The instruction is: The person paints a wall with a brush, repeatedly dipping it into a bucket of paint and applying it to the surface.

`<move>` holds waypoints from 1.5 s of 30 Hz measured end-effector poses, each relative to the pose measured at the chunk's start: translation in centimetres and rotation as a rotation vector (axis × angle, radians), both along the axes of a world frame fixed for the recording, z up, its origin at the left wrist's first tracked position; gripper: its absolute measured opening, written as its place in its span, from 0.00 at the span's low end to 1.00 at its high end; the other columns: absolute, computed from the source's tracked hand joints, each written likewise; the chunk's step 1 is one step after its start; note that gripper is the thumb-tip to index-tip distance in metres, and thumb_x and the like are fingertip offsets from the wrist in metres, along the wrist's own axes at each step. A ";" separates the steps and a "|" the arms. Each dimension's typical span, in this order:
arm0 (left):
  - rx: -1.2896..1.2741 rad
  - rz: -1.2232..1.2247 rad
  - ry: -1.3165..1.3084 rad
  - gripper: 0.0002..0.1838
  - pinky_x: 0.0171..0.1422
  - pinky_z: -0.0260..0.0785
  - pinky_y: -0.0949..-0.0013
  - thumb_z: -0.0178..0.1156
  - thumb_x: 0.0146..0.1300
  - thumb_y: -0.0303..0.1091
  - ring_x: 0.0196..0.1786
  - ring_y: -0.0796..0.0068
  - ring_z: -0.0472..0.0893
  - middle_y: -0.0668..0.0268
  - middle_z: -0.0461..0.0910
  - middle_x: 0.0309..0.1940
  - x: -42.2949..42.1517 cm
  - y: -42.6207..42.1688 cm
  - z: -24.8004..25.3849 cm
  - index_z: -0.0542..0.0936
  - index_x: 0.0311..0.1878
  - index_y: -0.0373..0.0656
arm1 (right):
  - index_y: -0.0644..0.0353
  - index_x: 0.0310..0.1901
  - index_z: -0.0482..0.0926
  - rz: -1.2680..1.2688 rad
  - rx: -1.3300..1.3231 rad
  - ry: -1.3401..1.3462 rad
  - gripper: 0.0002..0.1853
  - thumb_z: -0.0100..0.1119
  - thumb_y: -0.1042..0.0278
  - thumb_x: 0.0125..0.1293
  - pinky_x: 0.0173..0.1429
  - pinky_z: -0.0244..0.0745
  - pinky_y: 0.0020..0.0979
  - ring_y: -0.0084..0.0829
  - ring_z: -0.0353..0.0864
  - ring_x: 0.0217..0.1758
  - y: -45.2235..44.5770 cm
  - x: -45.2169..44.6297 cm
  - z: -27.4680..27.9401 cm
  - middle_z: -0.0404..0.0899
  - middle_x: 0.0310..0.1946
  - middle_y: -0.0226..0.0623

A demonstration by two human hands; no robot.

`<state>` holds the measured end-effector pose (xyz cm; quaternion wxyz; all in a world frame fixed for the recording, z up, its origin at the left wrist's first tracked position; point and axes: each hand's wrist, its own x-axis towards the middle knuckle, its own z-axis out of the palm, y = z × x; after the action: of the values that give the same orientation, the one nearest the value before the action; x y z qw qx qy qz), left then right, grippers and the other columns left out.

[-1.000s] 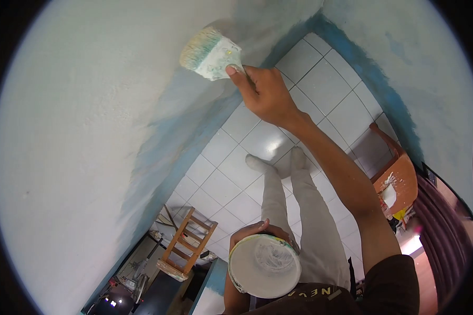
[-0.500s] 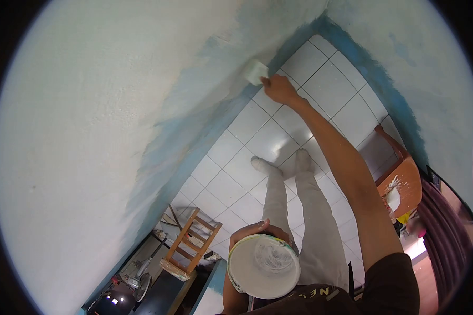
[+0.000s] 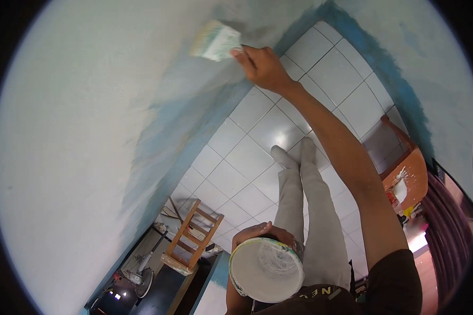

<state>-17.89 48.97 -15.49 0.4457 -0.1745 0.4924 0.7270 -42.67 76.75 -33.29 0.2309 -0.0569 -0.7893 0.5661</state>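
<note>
Pinching the neck of a wide brush, the right hand at the upper middle of the frame has its fingers curled closely in, the thumb laid along the brush's base and most of the handle hidden inside the grasp. The brush, slightly blurred, points its pale bristles toward the upper left, over the painted wall; a shadow lies just beside it, and whether the bristle tips touch the surface cannot be told.

At the lower middle, the left hand is bent around the outer side of a bucket, fingers curved to its wall and only partly in sight. The bucket's mouth faces the camera, its rim smeared yellow and green, with whitish paint streaked inside. It sits in front of the dark shirt.

Below the right forearm, light trousers run down to two feet near the middle of the frame, on white floor tiles. Along the floor's left edge the wall shows uneven blue patches, and a blue band borders the floor at upper right. A wooden frame with rungs stands at lower left. Toward the right edge are a white-spattered orange chair and a purple curtain.
</note>
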 end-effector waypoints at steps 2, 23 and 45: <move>-0.015 0.004 -0.024 0.13 0.43 0.81 0.57 0.54 0.77 0.30 0.35 0.55 0.86 0.45 0.85 0.33 0.6 -1.3 -0.9 0.84 0.46 0.32 | 0.63 0.28 0.75 -0.057 0.006 -0.161 0.26 0.47 0.52 0.82 0.26 0.64 0.40 0.36 0.66 0.15 -0.8 1.5 -5.3 0.69 0.13 0.40; 0.099 -0.140 0.003 0.11 0.43 0.81 0.55 0.53 0.77 0.28 0.34 0.54 0.86 0.45 0.85 0.33 -3.6 -3.3 4.4 0.84 0.53 0.37 | 0.65 0.22 0.77 -0.025 -0.031 -0.238 0.23 0.58 0.61 0.75 0.22 0.65 0.39 0.42 0.67 0.09 -11.0 6.3 9.6 0.69 0.09 0.44; 0.084 -0.090 0.086 0.12 0.44 0.82 0.54 0.53 0.77 0.26 0.35 0.54 0.87 0.45 0.85 0.33 -2.2 -2.7 1.9 0.84 0.55 0.37 | 0.66 0.32 0.84 -0.061 0.117 -0.792 0.26 0.50 0.50 0.76 0.45 0.81 0.50 0.57 0.85 0.37 -9.2 3.8 -11.5 0.84 0.28 0.56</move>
<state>-20.05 46.29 -13.61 0.4633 -0.1021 0.4874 0.7330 -38.91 67.52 -44.77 -0.0715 -0.2810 -0.8462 0.4471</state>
